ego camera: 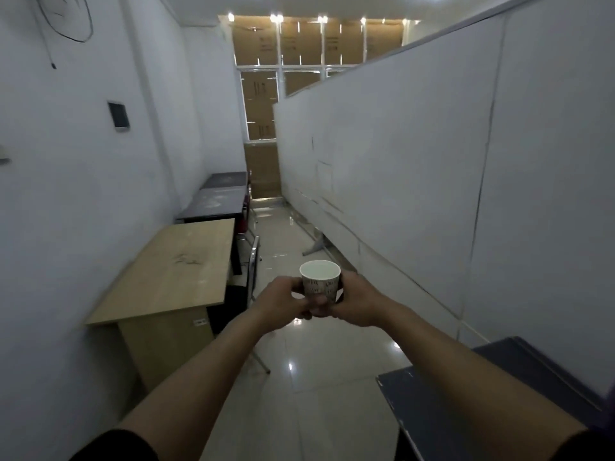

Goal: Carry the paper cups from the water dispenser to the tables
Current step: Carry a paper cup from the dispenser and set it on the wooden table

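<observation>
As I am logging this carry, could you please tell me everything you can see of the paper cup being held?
The paper cup is small, white inside, its pale outer wall printed with dark markings too blurred to read. It is upright, mouth up, held over the tiled floor. The left hand and right hand grip it from either side, low on its wall. Whether it holds water cannot be told.

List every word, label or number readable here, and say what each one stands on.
No text can be read.
Dark print on the paper cup, gripped by the left hand and right hand: too blurred.
Dark marks on the cardboard boxes at the corridor's end: too small.
White sticker on the wooden desk: too small.
</observation>
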A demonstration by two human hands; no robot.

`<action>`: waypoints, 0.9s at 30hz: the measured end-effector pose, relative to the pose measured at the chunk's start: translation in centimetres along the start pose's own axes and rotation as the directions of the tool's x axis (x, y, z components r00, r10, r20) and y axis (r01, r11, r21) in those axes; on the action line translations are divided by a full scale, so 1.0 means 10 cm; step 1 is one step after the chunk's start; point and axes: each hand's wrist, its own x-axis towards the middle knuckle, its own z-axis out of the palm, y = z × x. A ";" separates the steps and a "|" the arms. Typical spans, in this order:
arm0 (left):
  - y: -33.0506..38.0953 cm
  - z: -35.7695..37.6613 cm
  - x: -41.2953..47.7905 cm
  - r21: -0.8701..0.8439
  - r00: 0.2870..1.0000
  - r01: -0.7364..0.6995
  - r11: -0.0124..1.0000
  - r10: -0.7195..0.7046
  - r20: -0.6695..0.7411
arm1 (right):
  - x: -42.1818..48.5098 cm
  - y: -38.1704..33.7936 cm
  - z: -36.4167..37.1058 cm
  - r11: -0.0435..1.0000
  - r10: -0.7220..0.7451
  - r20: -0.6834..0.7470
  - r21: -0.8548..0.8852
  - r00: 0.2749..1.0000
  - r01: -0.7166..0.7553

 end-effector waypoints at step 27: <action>-1.18 -1.48 3.35 0.072 0.992 0.028 0.997 -0.019 -0.128 | 3.99 0.98 -0.28 0.989 -0.147 0.165 0.004 0.975 0.148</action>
